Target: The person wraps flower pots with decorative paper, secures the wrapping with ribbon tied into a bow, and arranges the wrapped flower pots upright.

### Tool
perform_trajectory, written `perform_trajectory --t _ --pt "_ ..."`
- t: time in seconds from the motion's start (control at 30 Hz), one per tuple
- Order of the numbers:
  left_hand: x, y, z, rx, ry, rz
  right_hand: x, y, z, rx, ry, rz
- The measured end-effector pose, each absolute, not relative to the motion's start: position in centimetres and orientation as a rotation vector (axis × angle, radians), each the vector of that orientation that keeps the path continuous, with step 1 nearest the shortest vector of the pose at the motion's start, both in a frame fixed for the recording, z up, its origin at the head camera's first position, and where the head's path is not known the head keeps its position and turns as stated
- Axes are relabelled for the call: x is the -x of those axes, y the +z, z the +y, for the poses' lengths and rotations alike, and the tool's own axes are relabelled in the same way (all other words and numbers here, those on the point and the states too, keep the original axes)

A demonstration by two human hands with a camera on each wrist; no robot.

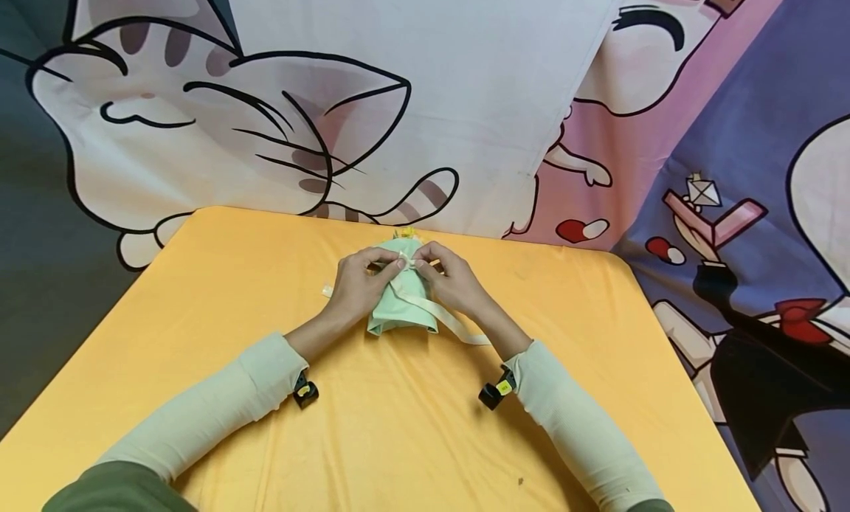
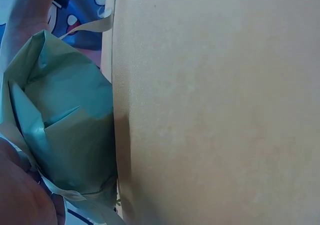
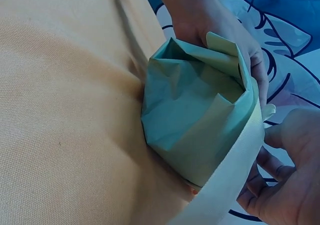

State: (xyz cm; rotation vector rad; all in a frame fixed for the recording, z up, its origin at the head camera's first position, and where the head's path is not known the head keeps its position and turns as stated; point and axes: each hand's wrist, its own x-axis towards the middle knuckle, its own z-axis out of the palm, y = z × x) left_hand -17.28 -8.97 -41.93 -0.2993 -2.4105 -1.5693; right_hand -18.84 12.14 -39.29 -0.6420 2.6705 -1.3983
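Observation:
A mint-green paper-wrapped bundle (image 1: 392, 316) lies on the table, with small yellow bits (image 1: 406, 233) showing at its far end. Around it runs a cream ribbon (image 1: 458, 327), one tail trailing to the right across the cloth. My left hand (image 1: 358, 283) pinches the ribbon at the bundle's middle between thumb and finger. From the other side, my right hand (image 1: 454, 279) pinches the ribbon at the same spot, fingertips close to the left ones. In the right wrist view, the bundle's folded paper end (image 3: 190, 110) faces the camera, and the ribbon (image 3: 225, 180) crosses in front of the fingers.
A yellow cloth (image 1: 265, 423) covers the table. Behind it hangs a curtain (image 1: 465, 91) printed with a cartoon cat, and another printed curtain (image 1: 730, 239) borders the right side. Each wrist carries a small black camera (image 1: 305, 391).

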Motion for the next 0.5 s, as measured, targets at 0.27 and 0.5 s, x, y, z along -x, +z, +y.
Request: perform_trajectory --t 0.27,0.5 --pt "17.4 -41.9 -9.0 0.325 -1.568 -2.459 18.4 -39.2 12.2 0.621 -1.364 2.695" --pt "17.3 -41.5 -8.9 0.343 -1.552 -2.54 16.2 -38.1 13.2 0.77 -1.171 2.725"
